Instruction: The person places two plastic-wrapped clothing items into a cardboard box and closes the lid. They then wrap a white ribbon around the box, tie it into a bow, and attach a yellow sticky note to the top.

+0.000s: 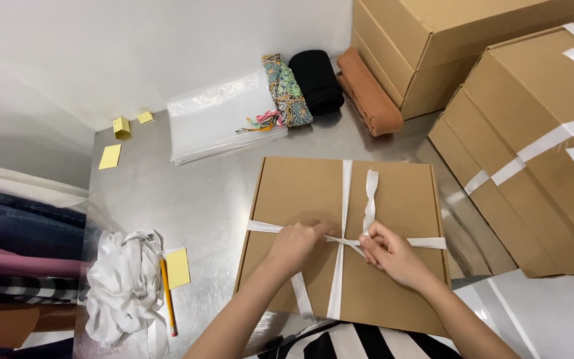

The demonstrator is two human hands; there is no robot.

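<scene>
A flat brown cardboard box lies on the metal table in front of me, wrapped crosswise with white ribbon. My left hand pinches the ribbon just left of the crossing at the box's middle. My right hand grips the ribbon on the right of the crossing, with one loose twisted end running up toward the far edge. Both hands rest on the box lid, close together.
A heap of white ribbon, a pencil and yellow notes lie left. Clear bags and folded fabrics sit at the back. Stacked ribbon-tied cardboard boxes stand right. Folded clothes are far left.
</scene>
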